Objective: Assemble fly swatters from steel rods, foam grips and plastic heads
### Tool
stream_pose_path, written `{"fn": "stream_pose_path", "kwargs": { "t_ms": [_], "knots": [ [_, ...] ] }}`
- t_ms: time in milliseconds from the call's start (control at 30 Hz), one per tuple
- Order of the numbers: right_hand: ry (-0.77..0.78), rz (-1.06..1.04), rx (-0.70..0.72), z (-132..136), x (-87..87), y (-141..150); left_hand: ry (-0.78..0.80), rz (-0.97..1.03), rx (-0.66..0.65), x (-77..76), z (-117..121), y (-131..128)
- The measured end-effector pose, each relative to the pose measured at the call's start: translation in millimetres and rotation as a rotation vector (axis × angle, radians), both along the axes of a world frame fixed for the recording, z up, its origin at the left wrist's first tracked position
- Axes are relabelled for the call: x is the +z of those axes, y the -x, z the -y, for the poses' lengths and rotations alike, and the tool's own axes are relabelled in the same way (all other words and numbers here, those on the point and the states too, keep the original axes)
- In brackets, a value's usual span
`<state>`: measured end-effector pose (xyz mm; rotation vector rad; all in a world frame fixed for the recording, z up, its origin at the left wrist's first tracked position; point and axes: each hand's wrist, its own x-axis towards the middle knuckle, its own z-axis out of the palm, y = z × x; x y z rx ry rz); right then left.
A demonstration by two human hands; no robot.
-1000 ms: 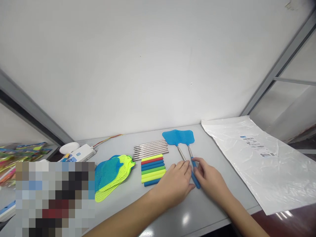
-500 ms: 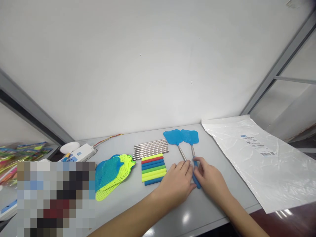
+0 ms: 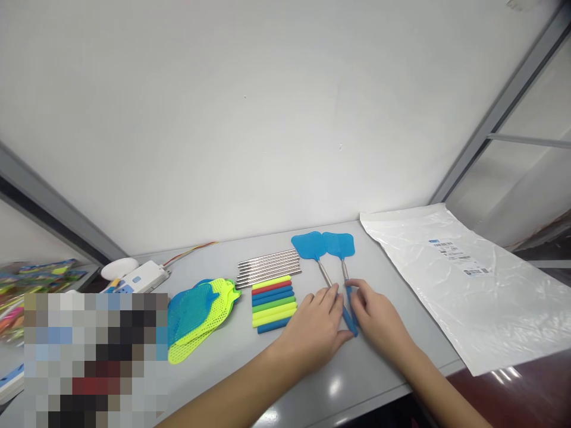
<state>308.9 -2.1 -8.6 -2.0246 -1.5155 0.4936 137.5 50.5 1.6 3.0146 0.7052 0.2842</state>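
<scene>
Two blue fly swatters lie side by side on the grey table, heads touching at the back. My left hand (image 3: 319,321) is closed over the handle of the left fly swatter (image 3: 311,245), its thumb near the handle's end. My right hand (image 3: 375,315) grips the right fly swatter (image 3: 339,244) by its blue handle, index finger along the top. The handles meet near their lower ends, partly hidden by my fingers. Left of my left hand is a row of coloured handle tubes (image 3: 273,303). Behind these lie several metal rods (image 3: 269,269).
Loose blue and yellow swatter heads (image 3: 191,315) are stacked on the left. A white power strip (image 3: 140,277) and wires stand behind them. At right, a white plastic mailing bag (image 3: 428,279) overhangs the front edge. Packaged colourful items (image 3: 40,285) lie at far left.
The view has shifted slightly. The left swatter's blue handle now shows between my hands, its lower end lying against the right one. Both hands keep hold of the swatters.
</scene>
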Motion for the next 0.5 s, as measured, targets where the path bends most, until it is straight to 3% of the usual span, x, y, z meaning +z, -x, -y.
{"fn": "stream_pose_path", "kwargs": {
  "t_ms": [233, 500],
  "knots": [
    [-0.048, -0.039, 0.020, 1, -0.5, -8, 0.024, -0.035, -0.036, 8.9, 2, 15],
    [-0.036, 0.025, 0.039, 1, -2.0, -6, 0.026, -0.024, -0.100, 7.3, 20, 18]
  ]
}}
